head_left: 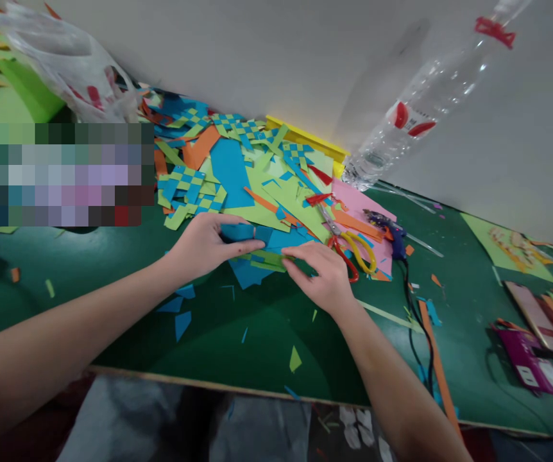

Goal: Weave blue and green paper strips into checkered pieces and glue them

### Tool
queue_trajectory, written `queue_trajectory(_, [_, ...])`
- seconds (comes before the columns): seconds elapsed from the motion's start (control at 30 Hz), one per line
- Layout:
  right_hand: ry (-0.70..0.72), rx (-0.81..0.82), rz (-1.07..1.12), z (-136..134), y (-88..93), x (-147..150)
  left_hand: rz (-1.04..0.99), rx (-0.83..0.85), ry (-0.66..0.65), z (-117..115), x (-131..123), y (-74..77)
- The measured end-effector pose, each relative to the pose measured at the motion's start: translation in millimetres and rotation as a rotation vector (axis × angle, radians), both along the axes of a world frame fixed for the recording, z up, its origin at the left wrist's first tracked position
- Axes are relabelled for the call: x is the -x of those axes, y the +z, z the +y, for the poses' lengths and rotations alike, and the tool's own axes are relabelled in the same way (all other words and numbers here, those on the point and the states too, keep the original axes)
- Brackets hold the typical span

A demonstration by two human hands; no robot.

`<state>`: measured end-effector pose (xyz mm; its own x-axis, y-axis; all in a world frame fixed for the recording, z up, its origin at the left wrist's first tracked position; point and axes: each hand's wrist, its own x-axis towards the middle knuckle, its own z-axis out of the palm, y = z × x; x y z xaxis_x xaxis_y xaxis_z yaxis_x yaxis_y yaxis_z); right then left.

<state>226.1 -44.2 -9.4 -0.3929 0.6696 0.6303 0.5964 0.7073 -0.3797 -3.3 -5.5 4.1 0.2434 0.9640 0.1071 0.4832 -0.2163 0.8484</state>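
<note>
My left hand (206,247) pinches a piece of blue paper (238,231), thumb on top and fingers closed under it. My right hand (322,273) presses its fingertips on green paper strips (267,260) that lie over more blue paper (252,273) on the green table (238,346). Both hands meet at the near edge of a heap of coloured paper (238,173), with woven blue-and-green squares (187,183) among it.
Scissors with red and yellow handles (353,250) lie just right of my right hand. A glue gun (392,234) with a black cord, a clear plastic bottle (416,106), a plastic bag (69,64), a phone (536,314) and paper scraps surround the work.
</note>
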Motion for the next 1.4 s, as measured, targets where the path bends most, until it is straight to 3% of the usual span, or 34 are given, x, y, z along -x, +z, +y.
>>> queue_trajectory(0.27, [0.069,-0.018,-0.078,-1,-0.9,0,-0.030,0.004,-0.082,0,-1,-2.4])
queue_trajectory(0.47, [0.090,-0.024,-0.100,0,-8.0,-4,-0.003,0.017,-0.080,1,1,-4.1])
queue_trajectory(1.0, [0.087,0.022,-0.079,1,-4.3,-3,0.023,0.058,-0.037,1,0,2.0])
queue_trajectory(1.2, [0.076,0.192,0.019,-2,-0.2,0,-0.044,0.086,-0.104,2,0,3.6])
queue_trajectory(1.4, [0.073,0.186,-0.016,-2,-0.9,1,-0.065,0.120,-0.107,1,-1,2.2])
